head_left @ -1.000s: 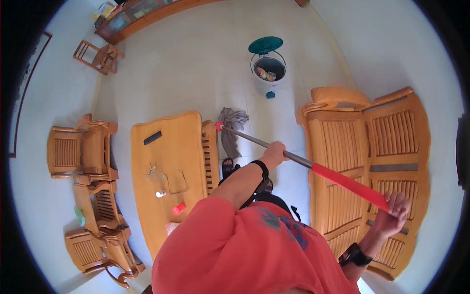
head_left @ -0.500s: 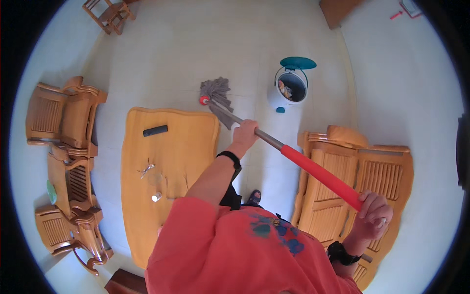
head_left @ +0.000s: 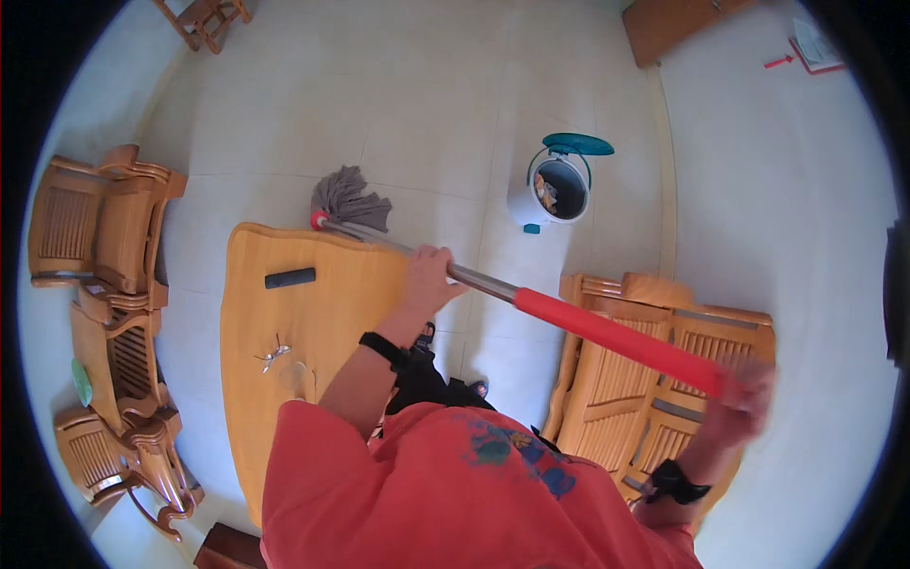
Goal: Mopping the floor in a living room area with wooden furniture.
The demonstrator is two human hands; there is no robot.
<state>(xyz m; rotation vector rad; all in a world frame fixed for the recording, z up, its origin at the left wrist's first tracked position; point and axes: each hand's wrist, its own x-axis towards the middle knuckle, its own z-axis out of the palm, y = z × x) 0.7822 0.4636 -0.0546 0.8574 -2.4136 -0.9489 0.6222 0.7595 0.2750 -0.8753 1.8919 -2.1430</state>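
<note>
A mop (head_left: 607, 334) slants across the view, its grey cloth strands (head_left: 353, 199) spread on the tiled floor just past the table's far edge. My left hand (head_left: 431, 281) is wrapped round the bare metal part of the pole. At the end of the red grip sleeve, my right hand (head_left: 749, 394) closes on the handle; motion blurs its fingers. A red collar joins the pole to the strands. Under the pole's far end lies the edge of the wooden table (head_left: 248, 313).
On the table rest a black remote-like object (head_left: 290, 278) and small scissors-like metal items (head_left: 276, 353). Farther right stands a white bin (head_left: 527, 197) with its green lid raised. Wooden seats (head_left: 100, 223) line the left; a wooden bench (head_left: 607, 379) is at the right.
The mop head has swept left along the floor beyond the table, and my left hand has moved left with the pole. My right hand keeps its hold at the handle's end.
</note>
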